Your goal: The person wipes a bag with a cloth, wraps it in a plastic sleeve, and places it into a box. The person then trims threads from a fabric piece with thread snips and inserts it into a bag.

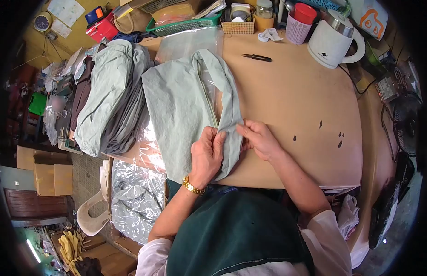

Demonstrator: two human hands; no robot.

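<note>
A pale grey-green garment [176, 101] lies on the brown table in front of me. A long narrow opening with a light edge runs down it, and a folded strip of cloth loops along its right side. My left hand [207, 149], with a gold watch at the wrist, pinches the cloth at the lower end of this opening. Close by, my right hand [259, 139] grips the strip's outer edge between thumb and fingers; some of its fingertips are hidden behind the cloth. Black-handled thread snips [257, 57] lie farther back, apart from both hands.
A thick stack of similar garments [110, 92] stands at the left. Clear plastic sheeting [188, 43] lies under and behind the garment. A white kettle [330, 41], a pink cup holder [298, 30] and a green basket [183, 27] line the back. The table [287, 92] has dark leaf-shaped marks.
</note>
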